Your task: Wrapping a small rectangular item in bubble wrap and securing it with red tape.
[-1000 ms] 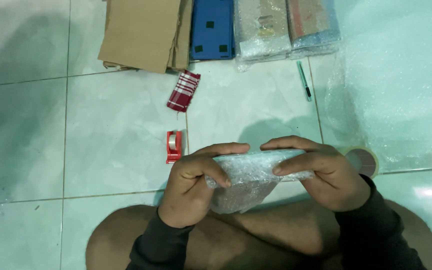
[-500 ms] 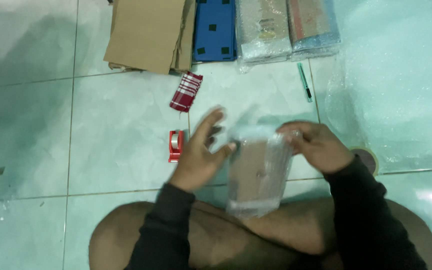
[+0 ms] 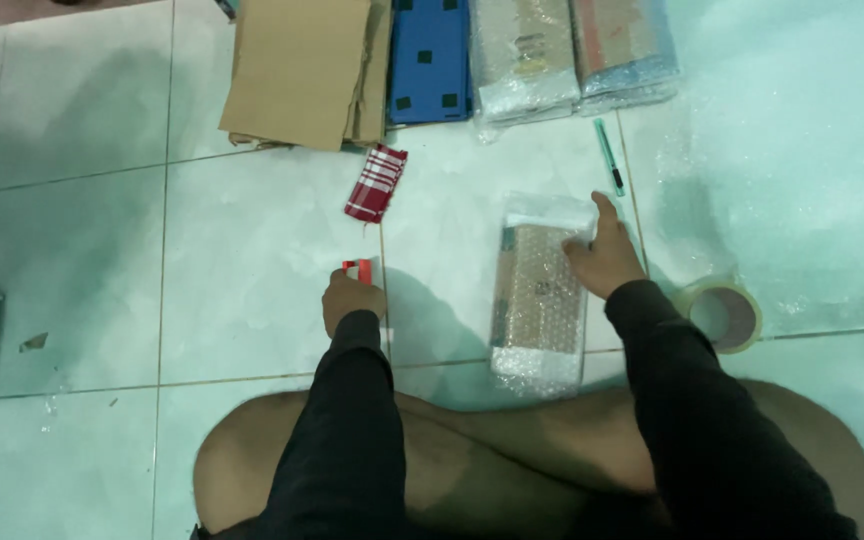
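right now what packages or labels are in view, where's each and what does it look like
Bubble-wrapped parcel: floor before the knees, brown flat box under clear wrap, right hand on it.
Two wrapped parcels: top centre, side by side.
Blue flat pack: top, beside cardboard sheets.
Red striped packet: floor, centre.
Small red item: at left hand.

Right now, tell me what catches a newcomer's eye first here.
The bubble-wrapped parcel lies on the tiled floor in the middle, with the right hand pressing its far right edge. To its left, the left hand closes over a small red object. A tape roll sits at right.
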